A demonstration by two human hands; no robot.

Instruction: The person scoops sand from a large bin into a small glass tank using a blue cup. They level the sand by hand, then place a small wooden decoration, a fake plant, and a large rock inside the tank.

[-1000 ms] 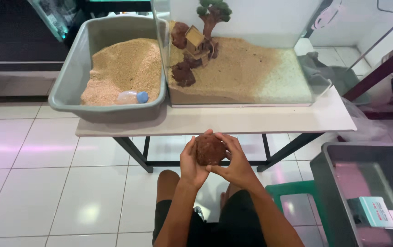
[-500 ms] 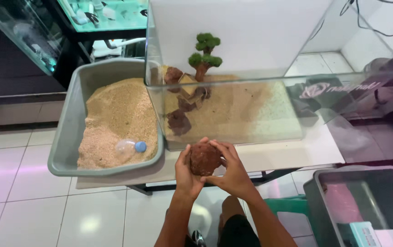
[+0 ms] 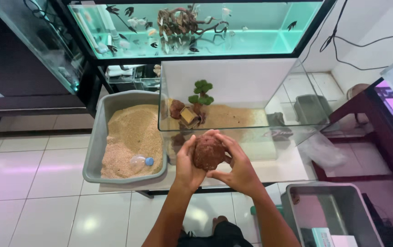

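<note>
I hold a rough reddish-brown rock [image 3: 208, 152] in both hands, in front of a glass tank. My left hand [image 3: 186, 163] grips its left side and my right hand [image 3: 236, 165] wraps its right side and underside. The glass tank [image 3: 233, 98] stands on a white table [image 3: 278, 170] and has a sand bed, a small green tree [image 3: 201, 94], dark rocks [image 3: 176, 109] and a small tan house [image 3: 187, 116] near its left end.
A grey tub [image 3: 96, 142] of sand with a clear bottle [image 3: 140, 161] in it sits left of the tank. A lit aquarium [image 3: 196, 25] with fish stands behind. A grey bin [image 3: 329, 215] is on the floor at lower right.
My view has tilted up, so the lit aquarium now shows. The rock and both hands have risen closer to the tank's front glass.
</note>
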